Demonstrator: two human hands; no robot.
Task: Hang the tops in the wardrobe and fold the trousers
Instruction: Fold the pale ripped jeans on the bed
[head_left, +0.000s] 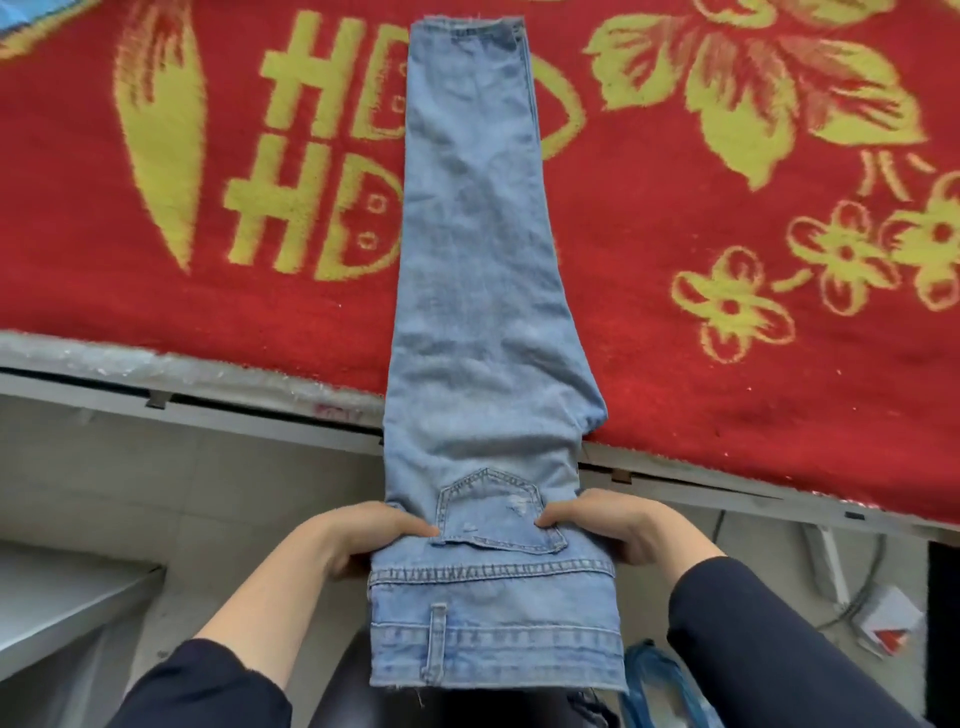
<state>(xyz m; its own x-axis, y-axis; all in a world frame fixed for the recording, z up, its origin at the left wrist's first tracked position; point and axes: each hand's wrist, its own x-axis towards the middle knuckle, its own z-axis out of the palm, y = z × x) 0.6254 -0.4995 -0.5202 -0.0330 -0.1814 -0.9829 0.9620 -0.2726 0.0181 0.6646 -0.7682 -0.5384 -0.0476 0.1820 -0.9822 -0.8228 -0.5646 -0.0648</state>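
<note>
A: Jeans?
B: One pair of jeans (478, 291) is noted, folded leg on leg, laid lengthwise on the blanket (727, 389). The waist end is held past the bed edge (234, 415).
A: Hands?
B: Two. The near end is gripped at its left side by the left hand (374, 540) and at its right side by the right hand (613, 525), thumbs laid on top beside the one pocket (498, 512).
A: Around?
B: One red blanket, yellow flowers. Two dark sleeves (769, 639). Floor (156, 478) below.
</note>
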